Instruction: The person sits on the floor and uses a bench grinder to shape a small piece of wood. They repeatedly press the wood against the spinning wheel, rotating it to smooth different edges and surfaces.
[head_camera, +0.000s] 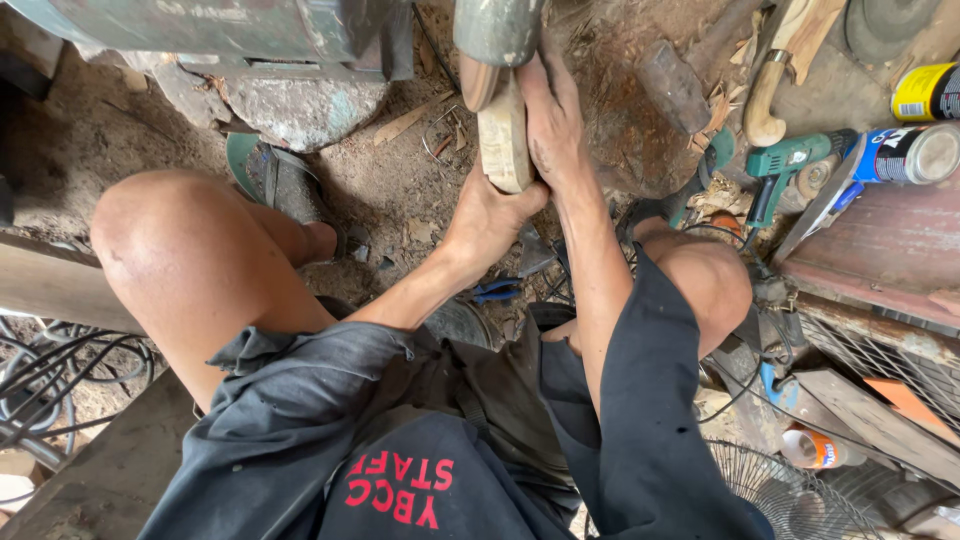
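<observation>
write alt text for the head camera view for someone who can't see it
Seen from above, a seated person's left hand and right hand press a pale wooden piece against a grey cylindrical machine part. Bare knees frame a dirt floor; a green power tool and spray cans lie to the right.

The dirt floor (390, 190) is strewn with wood chips; blue-handled pliers (497, 290) lie near the middle, a green power drill (790, 165) at right, black cables (50, 375) at left.
</observation>
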